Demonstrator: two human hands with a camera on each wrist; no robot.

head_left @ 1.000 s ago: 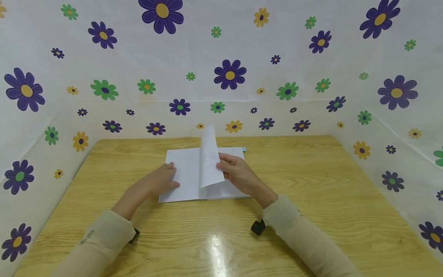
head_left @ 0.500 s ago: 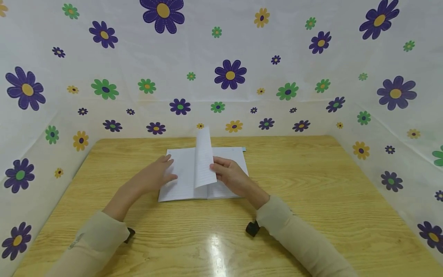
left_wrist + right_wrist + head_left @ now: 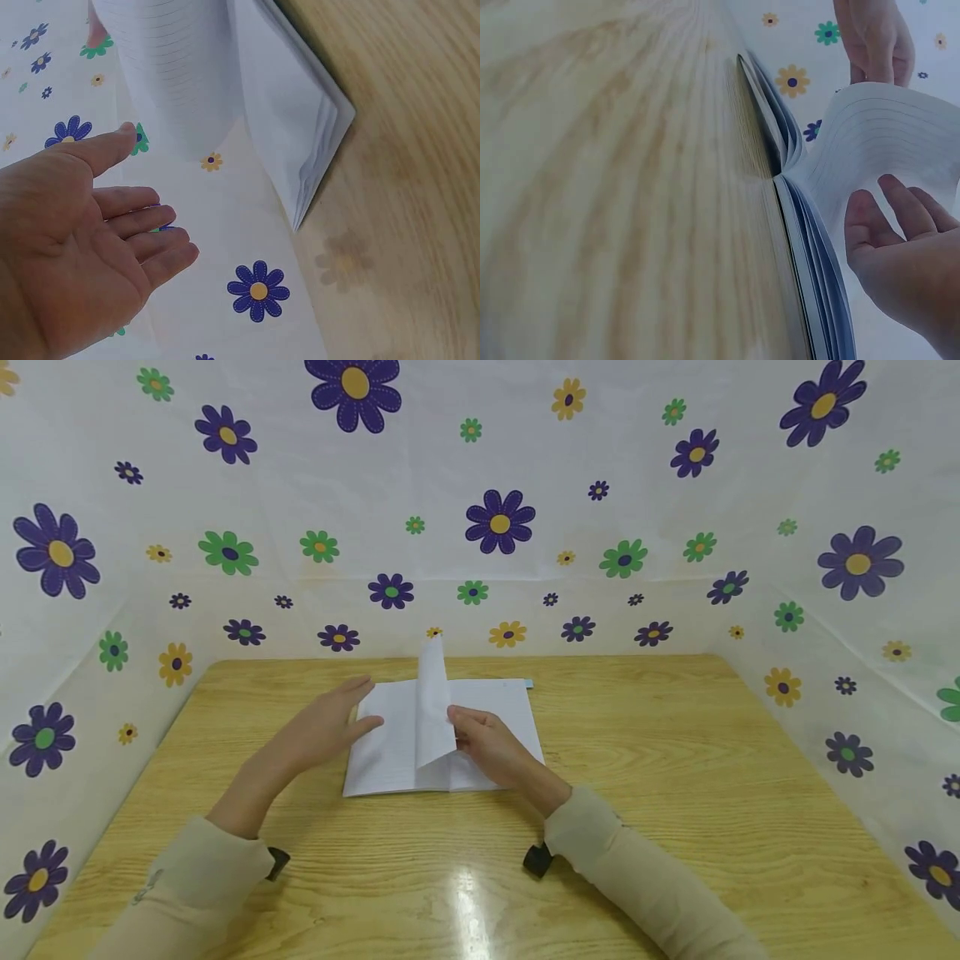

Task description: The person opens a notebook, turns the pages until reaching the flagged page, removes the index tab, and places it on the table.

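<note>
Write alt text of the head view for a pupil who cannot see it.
A person's right hand touches the edge of a raised page in an open notebook on a wooden table; the left hand is at the notebook's left side. Flower-patterned sheeting stands behind.

Around the open notebook [image 3: 498,697], the worktop [image 3: 660,727] leaves room at three o'clock and, between the sleeves [image 3: 637,877], at six. The raised page [image 3: 432,718] splits the middle; the left hand [image 3: 322,727] obstructs nine o'clock, the right hand [image 3: 493,748] four, and flower-printed cloth [image 3: 420,460] walls off twelve.
</note>
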